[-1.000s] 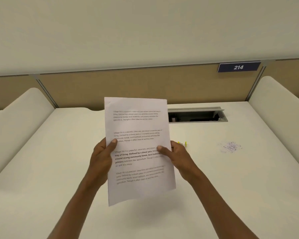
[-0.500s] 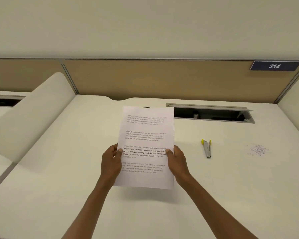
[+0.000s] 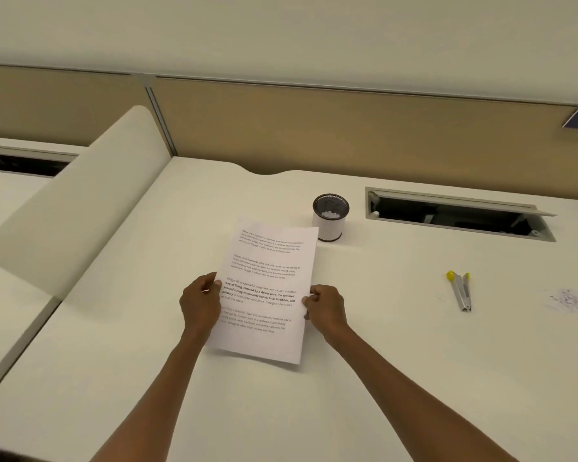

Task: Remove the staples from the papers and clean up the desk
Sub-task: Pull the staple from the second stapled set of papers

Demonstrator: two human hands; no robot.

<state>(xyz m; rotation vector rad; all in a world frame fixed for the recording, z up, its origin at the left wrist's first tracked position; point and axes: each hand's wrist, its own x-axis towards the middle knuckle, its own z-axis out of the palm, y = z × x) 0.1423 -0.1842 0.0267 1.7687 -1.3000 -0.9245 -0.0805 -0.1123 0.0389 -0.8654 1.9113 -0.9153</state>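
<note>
A printed white paper sheet (image 3: pixel 267 261) is held low over the white desk (image 3: pixel 397 345), nearly flat. My left hand (image 3: pixel 199 303) grips its left edge and my right hand (image 3: pixel 326 306) pinches its right edge, thumbs on top. A staple remover (image 3: pixel 461 290) with yellow tips lies on the desk to the right. Further right is a small pile of loose staples (image 3: pixel 568 300). A round mesh cup (image 3: pixel 330 217) with white scraps inside stands just behind the sheet's far right corner.
An open cable tray slot (image 3: pixel 457 216) is cut into the desk at the back right. A rounded white divider (image 3: pixel 70 201) rises on the left. A tan partition wall (image 3: pixel 347 128) runs along the back.
The sheet has come down from upright in front of me to nearly flat over the desk. My view has swung left, bringing the mesh cup into sight.
</note>
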